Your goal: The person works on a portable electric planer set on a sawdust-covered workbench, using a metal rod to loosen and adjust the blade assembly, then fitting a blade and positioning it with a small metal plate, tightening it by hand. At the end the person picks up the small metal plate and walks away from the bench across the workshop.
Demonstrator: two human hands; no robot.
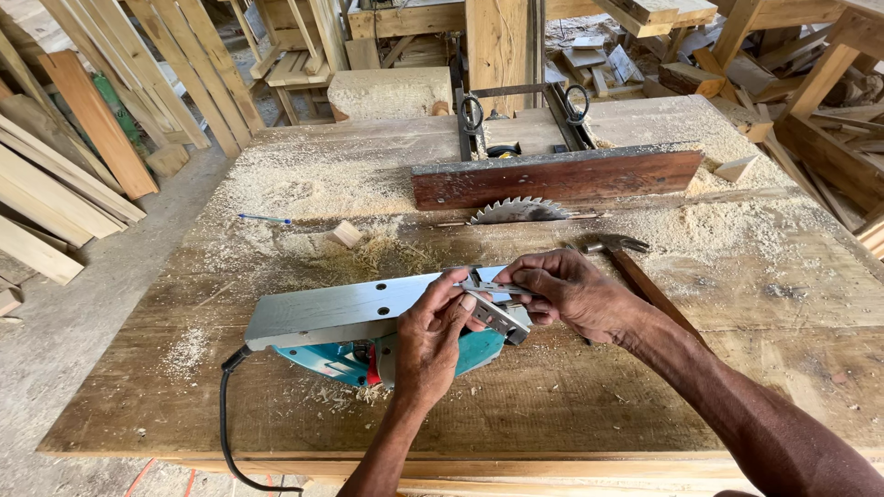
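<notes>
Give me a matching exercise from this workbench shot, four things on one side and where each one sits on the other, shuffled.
Things:
1. electric planer
2. saw blade
3. hammer
4. blue pen

Places:
A. sticking up through the table in front of the reddish board
B. in the sawdust towards the table's left side
C. upside down under the left hand and right hand
D. just beyond the right hand

Pairs: 1-C, 2-A, 3-D, 4-B

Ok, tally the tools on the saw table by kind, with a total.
Electric planer, upside down, under both hands: 1
Planer blade, held in the hands: 1
Claw hammer: 1
Circular saw blade in the table: 1
Blue pen: 1
Total: 5
</notes>
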